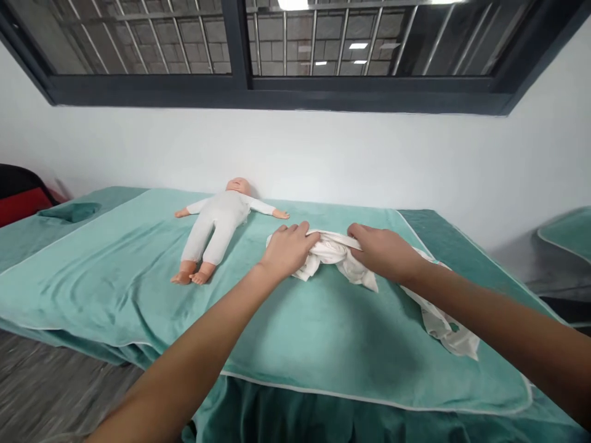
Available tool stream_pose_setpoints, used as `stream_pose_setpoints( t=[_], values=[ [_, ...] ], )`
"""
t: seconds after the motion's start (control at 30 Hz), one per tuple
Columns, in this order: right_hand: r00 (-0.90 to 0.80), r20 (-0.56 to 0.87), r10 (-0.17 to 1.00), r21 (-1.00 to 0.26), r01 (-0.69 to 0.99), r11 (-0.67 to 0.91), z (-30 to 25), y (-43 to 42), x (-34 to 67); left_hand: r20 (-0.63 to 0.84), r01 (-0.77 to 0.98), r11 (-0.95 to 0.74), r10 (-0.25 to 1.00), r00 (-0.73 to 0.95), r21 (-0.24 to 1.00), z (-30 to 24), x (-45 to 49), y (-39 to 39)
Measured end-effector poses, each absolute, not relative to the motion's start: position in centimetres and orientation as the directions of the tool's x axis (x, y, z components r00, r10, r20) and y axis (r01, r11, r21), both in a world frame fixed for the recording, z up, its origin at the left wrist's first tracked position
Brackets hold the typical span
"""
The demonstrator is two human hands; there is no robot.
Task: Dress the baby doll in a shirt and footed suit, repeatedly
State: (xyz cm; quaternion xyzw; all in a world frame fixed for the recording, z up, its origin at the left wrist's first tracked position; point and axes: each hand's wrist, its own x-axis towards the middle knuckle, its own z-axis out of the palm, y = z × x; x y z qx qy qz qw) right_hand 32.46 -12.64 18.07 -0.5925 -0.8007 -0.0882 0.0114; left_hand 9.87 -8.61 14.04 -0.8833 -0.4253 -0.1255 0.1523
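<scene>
Between my two hands a bunched white cloth garment (pixel 333 249) is stretched just above the green bed cover. My left hand (pixel 290 247) grips its left end, fingers closed round the fabric. At the other end my right hand (pixel 382 248) pinches the gathered upper edge. Folds hide the garment's exact kind. To the left, a baby doll (pixel 222 215) in a white cloth body lies on its back, arms spread and feet toward me. Partly behind my right forearm lies another white cloth piece (pixel 446 329) with small green prints.
The green cover (pixel 351 363) with white piping spreads over the bed, its front edge hanging down. A white wall (pixel 323 154) and a dark-framed barred window (pixel 277 98) stand behind. A black and red object (pixel 23 197) is at far left; a green padded edge (pixel 570 231) is at right.
</scene>
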Motion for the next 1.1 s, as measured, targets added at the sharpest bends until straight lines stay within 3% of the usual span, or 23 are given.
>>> stream_pose_setpoints(
  t=[0.1, 0.23, 0.33, 0.43, 0.53, 0.63, 0.73, 0.87, 0.97, 1.1],
  values=[
    [-0.126, 0.159, 0.979, -0.106, 0.984, 0.144, 17.7, -12.8, 33.5, 0.404, 0.892, -0.445, 0.803, 0.438, -0.081, 15.3, 9.6, -9.5],
    [-0.117, 0.211, 0.971, -0.440, 0.875, 0.201, 15.8, -12.9, 31.3, 0.465, 0.936, -0.339, 0.846, 0.261, 0.091, 16.6, 9.8, -11.0],
    [-0.116, 0.205, 0.972, -0.769, 0.595, 0.234, 13.8, -13.1, 28.1, 0.510, 0.887, -0.346, 0.846, 0.155, 0.305, 17.1, 10.4, -12.0],
    [-0.143, 0.106, 0.984, -0.988, 0.095, 0.121, 12.2, -13.6, 25.4, 0.512, 0.684, -0.465, 0.845, 0.154, 0.562, 17.2, 10.7, -13.0],
    [-0.211, 0.055, 0.976, -0.944, -0.329, -0.018, 11.5, -14.2, 24.7, 0.479, 0.332, -0.565, 0.822, 0.309, 0.756, 17.0, 9.9, -13.6],
    [-0.172, 0.010, 0.985, -0.876, -0.477, -0.074, 11.5, -14.7, 25.6, 0.547, 0.194, -0.601, 0.792, 0.270, 0.775, 16.4, 8.4, -13.4],
    [-0.163, -0.023, 0.986, -0.899, -0.429, -0.092, 12.0, -15.2, 26.4, 0.473, 0.262, -0.533, 0.842, 0.261, 0.805, 15.3, 7.8, -12.9],
    [-0.160, 0.018, 0.987, -0.983, -0.185, -0.012, 13.0, -15.9, 26.4, 0.323, 0.163, -0.400, 0.875, 0.360, 0.902, 13.6, 8.7, -13.3],
    [-0.246, 0.017, 0.969, -0.993, -0.115, -0.012, 13.0, -16.1, 26.4, 0.315, 0.141, -0.353, 0.919, 0.237, 0.925, 12.3, 9.2, -14.3],
    [-0.427, -0.034, 0.904, -0.989, -0.115, -0.092, 10.8, -16.1, 27.9, 0.255, 0.197, -0.242, 0.966, -0.045, 0.950, 9.6, 7.3, -16.0]
  ],
)
